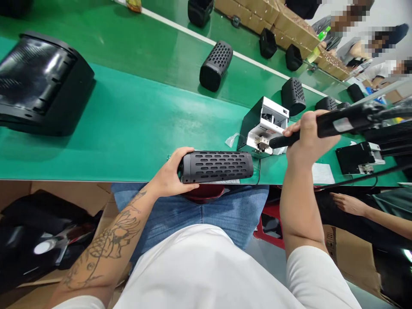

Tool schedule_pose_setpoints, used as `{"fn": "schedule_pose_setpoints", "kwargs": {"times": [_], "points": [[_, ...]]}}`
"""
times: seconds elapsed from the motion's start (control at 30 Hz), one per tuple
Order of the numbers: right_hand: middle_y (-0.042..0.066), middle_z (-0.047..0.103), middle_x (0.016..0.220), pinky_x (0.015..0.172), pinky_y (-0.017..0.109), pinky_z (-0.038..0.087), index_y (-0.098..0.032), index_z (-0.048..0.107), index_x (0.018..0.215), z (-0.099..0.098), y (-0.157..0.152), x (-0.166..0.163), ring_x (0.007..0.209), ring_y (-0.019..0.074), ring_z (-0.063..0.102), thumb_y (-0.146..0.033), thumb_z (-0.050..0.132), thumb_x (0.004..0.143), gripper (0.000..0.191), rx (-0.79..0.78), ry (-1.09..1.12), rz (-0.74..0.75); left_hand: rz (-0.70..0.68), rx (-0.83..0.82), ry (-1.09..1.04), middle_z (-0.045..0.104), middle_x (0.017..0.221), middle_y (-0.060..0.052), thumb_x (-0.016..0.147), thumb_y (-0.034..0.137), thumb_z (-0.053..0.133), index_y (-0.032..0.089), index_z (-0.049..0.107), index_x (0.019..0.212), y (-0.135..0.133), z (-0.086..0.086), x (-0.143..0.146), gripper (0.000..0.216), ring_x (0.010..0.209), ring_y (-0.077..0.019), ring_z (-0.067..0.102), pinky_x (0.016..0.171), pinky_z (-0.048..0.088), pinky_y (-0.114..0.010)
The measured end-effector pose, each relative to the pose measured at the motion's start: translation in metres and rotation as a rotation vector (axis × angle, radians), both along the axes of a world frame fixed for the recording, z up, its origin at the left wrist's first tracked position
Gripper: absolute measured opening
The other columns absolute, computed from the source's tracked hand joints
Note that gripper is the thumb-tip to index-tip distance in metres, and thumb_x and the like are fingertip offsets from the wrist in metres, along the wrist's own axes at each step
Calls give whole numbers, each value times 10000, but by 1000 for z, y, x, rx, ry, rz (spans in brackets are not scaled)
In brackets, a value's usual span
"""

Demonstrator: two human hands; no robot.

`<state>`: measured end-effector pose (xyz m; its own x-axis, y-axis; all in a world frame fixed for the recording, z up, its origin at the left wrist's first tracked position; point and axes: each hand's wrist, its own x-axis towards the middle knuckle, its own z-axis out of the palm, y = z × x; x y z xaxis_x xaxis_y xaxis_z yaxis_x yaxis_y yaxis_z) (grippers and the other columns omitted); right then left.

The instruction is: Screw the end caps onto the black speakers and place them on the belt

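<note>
My left hand [169, 175] grips the left end of a black slotted housing [222, 166], thumb and fingers on opposite sides. The housing lies on its side along the front edge of the green bench. My right hand [309, 139] is wrapped round a black electric screwdriver [344, 124], held nearly level and pointing left. Its tip is at the brass-coloured outlet of a black and white screw feeder [265, 122]; whether it touches a screw is too small to tell. A small clear plastic bag [231, 139] lies left of the feeder.
A large black casing [45, 86] stands at left. Black slotted housings [216, 64] sit along the green belt behind the bench. A second screw feeder [358, 159] and a co-worker's hand [349, 204] are at right. Cardboard boxes [296, 30] line the far side, with people beyond.
</note>
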<state>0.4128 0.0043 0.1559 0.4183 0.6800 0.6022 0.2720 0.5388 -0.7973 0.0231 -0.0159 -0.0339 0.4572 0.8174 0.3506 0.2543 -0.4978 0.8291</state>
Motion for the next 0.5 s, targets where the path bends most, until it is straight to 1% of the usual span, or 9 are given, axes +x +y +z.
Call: {"fn": "schedule_pose_setpoints", "kwargs": {"times": [0.07,0.13,0.23,0.3,0.37,0.43,0.5], "points": [[-86,709,669,631,460,596,-384,740,953,-15,10,17,590,179,626,-710,1109,903,495,-31,6,-5,3,2,1,657,1759,-189,811,482,1106,304,501,1800,0,0,0,1173,1654,-465,691,1450,574,-656],[-90,689,661,646,480,596,-384,712,965,-28,14,25,587,185,627,-690,1095,932,491,-52,35,49,-4,14,3,653,1769,-190,833,482,1087,303,493,1809,0,0,0,1156,1663,-464,686,1458,565,-657],[-87,690,672,632,487,577,-380,727,976,-34,10,25,573,191,622,-637,1087,956,443,-42,42,76,-6,12,4,653,1776,-183,846,486,1062,304,493,1812,0,0,0,1136,1675,-460,679,1470,555,-650],[-92,678,663,607,494,568,-385,744,975,-28,3,19,546,201,590,-617,1081,964,409,-13,24,55,2,-5,5,660,1771,-177,833,491,1063,307,504,1801,0,1,1,1133,1672,-460,680,1470,558,-646],[-85,687,684,633,488,602,-385,767,967,-16,-9,5,568,200,608,-587,1090,962,380,-23,35,57,3,-20,5,655,1778,-176,828,482,1061,309,505,1798,-1,2,2,1132,1674,-459,677,1468,561,-643],[-74,701,707,671,444,644,-363,792,944,0,-25,-14,602,177,657,-547,1120,941,376,-20,75,100,-2,-30,3,641,1798,-178,831,461,1055,308,494,1806,-1,3,2,1135,1685,-457,668,1470,561,-636],[-78,698,692,638,396,656,-337,806,936,15,-43,-40,570,157,665,-527,1139,923,384,52,113,186,-15,-32,-3,631,1810,-181,829,453,1060,304,487,1813,-1,4,3,1148,1696,-457,658,1480,552,-630]]}}
